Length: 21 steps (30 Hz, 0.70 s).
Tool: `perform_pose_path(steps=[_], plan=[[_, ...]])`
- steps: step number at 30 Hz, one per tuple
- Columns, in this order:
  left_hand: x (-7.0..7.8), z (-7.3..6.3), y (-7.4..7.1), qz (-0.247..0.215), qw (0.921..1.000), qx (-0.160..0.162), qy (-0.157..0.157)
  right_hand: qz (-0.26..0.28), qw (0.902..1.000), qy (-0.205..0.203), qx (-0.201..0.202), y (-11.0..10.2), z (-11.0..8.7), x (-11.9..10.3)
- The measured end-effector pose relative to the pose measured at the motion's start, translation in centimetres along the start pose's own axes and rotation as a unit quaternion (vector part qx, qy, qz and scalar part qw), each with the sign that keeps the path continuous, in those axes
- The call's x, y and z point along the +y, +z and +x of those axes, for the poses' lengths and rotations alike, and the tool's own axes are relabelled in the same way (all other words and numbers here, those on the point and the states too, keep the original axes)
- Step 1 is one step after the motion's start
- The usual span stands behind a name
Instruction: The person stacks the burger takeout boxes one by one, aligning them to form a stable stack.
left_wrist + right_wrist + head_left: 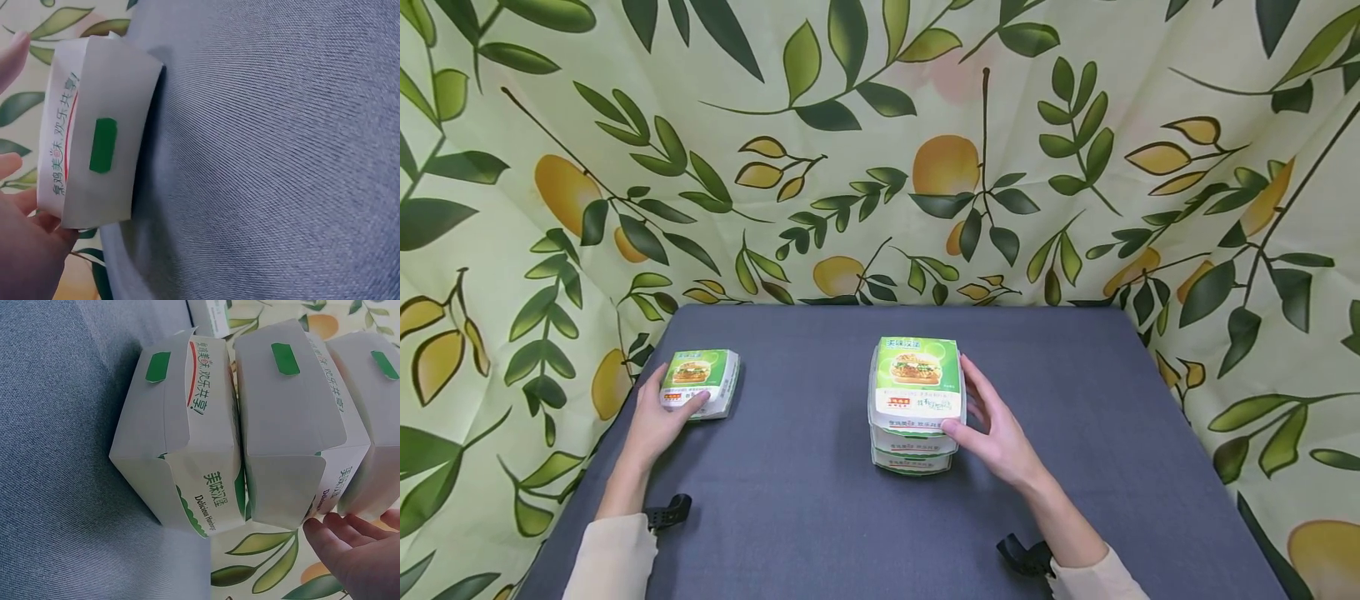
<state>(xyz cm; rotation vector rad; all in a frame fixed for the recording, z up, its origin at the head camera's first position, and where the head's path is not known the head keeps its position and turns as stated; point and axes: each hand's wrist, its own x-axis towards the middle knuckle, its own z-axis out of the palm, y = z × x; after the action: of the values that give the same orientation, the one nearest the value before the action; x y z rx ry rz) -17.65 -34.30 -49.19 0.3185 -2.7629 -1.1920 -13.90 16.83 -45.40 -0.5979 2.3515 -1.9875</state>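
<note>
A small white burger box with a green top and a burger picture lies at the left of the table. My left hand spans its near-left side, thumb over the lid's front in the head view. The left wrist view shows fingers against the box and the thumb off its lid. Three similar boxes stand stacked right of the middle, the top box face up. My right hand touches the stack's right side, thumb at the front corner. Its extended fingers meet the upper boxes' edge in the right wrist view.
The table carries a dark blue-grey cloth. A leaf-and-fruit-print curtain hangs behind it and at both sides. Black straps sit at the wrists. A stretch of cloth separates the single box from the stack.
</note>
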Motion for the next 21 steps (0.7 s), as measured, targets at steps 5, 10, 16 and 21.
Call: perform_pose_path(steps=[5,10,16,21], plan=[[-0.8,0.3,-0.1,-0.004,0.9997,-0.02,-0.01,-0.003,1.0,0.0,0.0,0.0,0.0,0.0],[-0.9,0.3,-0.1,0.004,0.9995,-0.029,-0.011,-0.005,1.0,0.002,-0.001,0.0,0.0,0.0],[-1.1,0.2,0.3,0.006,0.9995,-0.029,-0.013,-0.004,1.0,-0.001,-0.004,0.0,0.0,0.0],[-1.3,0.3,0.6,0.011,0.9997,-0.017,-0.011,-0.004,1.0,-0.002,-0.006,0.0,0.1,0.1]])
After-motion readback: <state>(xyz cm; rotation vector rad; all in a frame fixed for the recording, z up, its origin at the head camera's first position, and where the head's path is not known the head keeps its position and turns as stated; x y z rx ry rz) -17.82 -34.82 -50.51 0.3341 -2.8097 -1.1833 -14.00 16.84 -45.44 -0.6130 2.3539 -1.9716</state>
